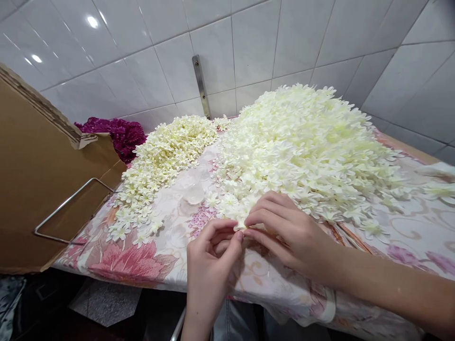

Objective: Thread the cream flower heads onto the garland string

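One pale flower point(241, 226) pinched between both hands point(289, 229), near flower heap point(305, 142).

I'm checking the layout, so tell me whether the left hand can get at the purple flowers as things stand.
Probably not directly: the left hand, pinching a white piece with the right hand, has the smaller flower pile between it and the purple flowers, partly behind the cardboard box.

My flower point(240, 227) is white. My big pile point(305, 147) is white and yellowy green. My cloth point(170, 206) has pink and purple flowers. The box point(53, 180) is brown.
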The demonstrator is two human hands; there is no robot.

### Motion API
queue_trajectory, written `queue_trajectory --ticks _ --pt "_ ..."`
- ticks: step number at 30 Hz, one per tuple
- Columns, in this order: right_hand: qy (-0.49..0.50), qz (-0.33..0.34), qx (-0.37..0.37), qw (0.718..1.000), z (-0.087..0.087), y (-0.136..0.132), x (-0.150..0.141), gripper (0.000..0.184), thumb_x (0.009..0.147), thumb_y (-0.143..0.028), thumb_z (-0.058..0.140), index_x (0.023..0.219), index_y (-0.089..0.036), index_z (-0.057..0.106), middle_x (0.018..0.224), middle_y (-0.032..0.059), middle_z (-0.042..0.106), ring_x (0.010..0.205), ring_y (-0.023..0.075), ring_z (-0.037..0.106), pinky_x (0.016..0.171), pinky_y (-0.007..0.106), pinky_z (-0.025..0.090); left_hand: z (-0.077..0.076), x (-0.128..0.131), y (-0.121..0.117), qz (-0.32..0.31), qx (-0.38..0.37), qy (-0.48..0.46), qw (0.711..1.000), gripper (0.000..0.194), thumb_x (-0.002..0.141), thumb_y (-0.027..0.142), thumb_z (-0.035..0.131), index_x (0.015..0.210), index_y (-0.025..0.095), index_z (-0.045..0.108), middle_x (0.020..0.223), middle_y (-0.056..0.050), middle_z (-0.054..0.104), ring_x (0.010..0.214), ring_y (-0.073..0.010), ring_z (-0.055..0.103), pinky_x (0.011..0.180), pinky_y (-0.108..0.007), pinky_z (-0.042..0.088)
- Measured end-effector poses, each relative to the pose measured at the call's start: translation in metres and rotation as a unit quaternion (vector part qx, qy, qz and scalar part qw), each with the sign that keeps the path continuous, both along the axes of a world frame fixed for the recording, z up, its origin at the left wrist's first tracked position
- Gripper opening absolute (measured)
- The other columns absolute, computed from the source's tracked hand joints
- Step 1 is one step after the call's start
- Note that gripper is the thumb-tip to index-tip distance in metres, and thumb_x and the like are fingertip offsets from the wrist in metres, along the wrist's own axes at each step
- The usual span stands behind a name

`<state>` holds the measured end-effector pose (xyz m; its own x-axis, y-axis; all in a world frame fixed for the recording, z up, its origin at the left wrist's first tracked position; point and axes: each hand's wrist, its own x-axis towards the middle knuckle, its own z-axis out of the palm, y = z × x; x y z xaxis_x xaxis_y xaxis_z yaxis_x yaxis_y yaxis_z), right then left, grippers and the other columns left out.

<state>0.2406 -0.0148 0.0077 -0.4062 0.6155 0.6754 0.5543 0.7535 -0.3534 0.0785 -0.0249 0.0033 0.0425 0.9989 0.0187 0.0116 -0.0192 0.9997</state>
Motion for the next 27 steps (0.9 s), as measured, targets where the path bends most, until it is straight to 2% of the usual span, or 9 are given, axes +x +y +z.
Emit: queue_trajectory --ticks 3,7,11,15,21,24,27 --pt "0.019 -0.008 -0.035 0.999 0.0017 -0.0003 0.0014 0.015 0.088 -0.008 0.047 0.080 -0.018 0.055 0.070 0.0048 0.059 0.070 0.0175 0.051 0.064 0.032 0.043 0.0013 0.0020 -0.0006 0.003 -0.002 -0.004 1.000 0.011 0.069 0.017 0.071 0.080 0.016 0.068 0.072 -0.002 0.072 0.068 -0.0132 0.070 0.059 -0.014 0.054" --pt "0.051 -0.069 0.008 0.996 0.0040 -0.0014 0.0019 0.009 0.084 -0.010 0.052 0.089 -0.017 0.053 0.080 0.0074 0.061 0.080 0.0206 0.052 0.071 0.036 0.043 0.0025 0.0040 -0.0010 0.033 -0.002 -0.003 0.999 0.011 0.070 0.019 0.070 0.080 0.016 0.068 0.072 -0.002 0.071 0.066 -0.0125 0.069 0.058 -0.014 0.054" --pt "0.027 -0.022 -0.010 0.999 0.0020 -0.0023 -0.0006 0.003 0.084 -0.014 0.057 0.085 -0.017 0.055 0.077 0.0059 0.060 0.077 0.0198 0.050 0.068 0.035 0.043 0.0021 0.0021 -0.0006 0.006 -0.002 0.003 1.000 0.011 0.070 0.019 0.070 0.081 0.015 0.067 0.072 -0.003 0.072 0.067 -0.0144 0.069 0.058 -0.016 0.055" --pt "0.031 -0.004 -0.034 0.999 0.0024 -0.0024 -0.0005 0.013 0.086 -0.008 0.050 0.081 -0.017 0.057 0.070 0.0049 0.061 0.071 0.0176 0.048 0.065 0.033 0.041 0.0007 0.0004 -0.0002 -0.004 -0.001 0.003 1.000 0.010 0.071 0.017 0.070 0.081 0.016 0.067 0.073 -0.002 0.072 0.069 -0.0126 0.069 0.059 -0.014 0.054" --pt "0.053 -0.076 -0.002 0.996 0.0033 -0.0024 0.0010 0.009 0.083 -0.009 0.054 0.090 -0.015 0.054 0.082 0.0088 0.060 0.082 0.0211 0.051 0.071 0.035 0.043 0.0017 0.0004 -0.0004 0.010 -0.005 0.007 1.000 0.011 0.072 0.017 0.070 0.082 0.017 0.067 0.074 -0.001 0.072 0.069 -0.0117 0.069 0.060 -0.013 0.053" --pt "0.028 -0.035 -0.015 0.999 0.0011 -0.0027 -0.0008 0.008 0.083 -0.014 0.059 0.090 -0.015 0.055 0.079 0.0078 0.060 0.078 0.0201 0.051 0.068 0.034 0.044 0.0022 0.0001 -0.0008 0.001 -0.012 -0.001 1.000 0.011 0.073 0.018 0.069 0.083 0.016 0.067 0.074 -0.002 0.072 0.069 -0.0127 0.069 0.059 -0.014 0.054" --pt "0.019 -0.006 -0.036 0.999 0.0012 -0.0022 -0.0013 0.005 0.084 -0.012 0.057 0.085 -0.017 0.056 0.073 0.0049 0.061 0.072 0.0180 0.051 0.064 0.032 0.043 0.0014 0.0004 -0.0004 0.000 -0.008 0.003 1.000 0.010 0.072 0.018 0.069 0.082 0.016 0.067 0.074 -0.003 0.072 0.068 -0.0138 0.070 0.058 -0.015 0.055"
